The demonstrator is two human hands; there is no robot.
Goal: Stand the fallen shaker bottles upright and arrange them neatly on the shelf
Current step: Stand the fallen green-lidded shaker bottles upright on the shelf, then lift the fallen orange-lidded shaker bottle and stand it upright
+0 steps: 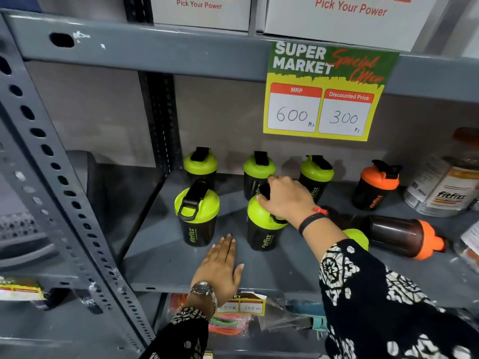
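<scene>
Our right hand [286, 200] sits on top of a green-lidded shaker [263, 225] that stands upright near the front of the grey shelf [298, 268], fingers curled down over the lid and gripping its black cap. Our left hand [223, 265] lies flat on the shelf, palm down, fingers straight and close together, thumb held out; its fingertips [228, 239] point into the gap between the held shaker and another upright green one [197, 213] just to their left. Behind our right fingers three more green shakers [201, 164] stand in a row along the back. Past our right wrist an orange-lidded shaker [374, 186] stands upright, and nearer the front another orange one [404, 237] lies on its side, lid pointing right. A green lid [359, 238] shows just under our right forearm; we cannot tell how that bottle lies. A price sign [326, 92] hangs above.
</scene>
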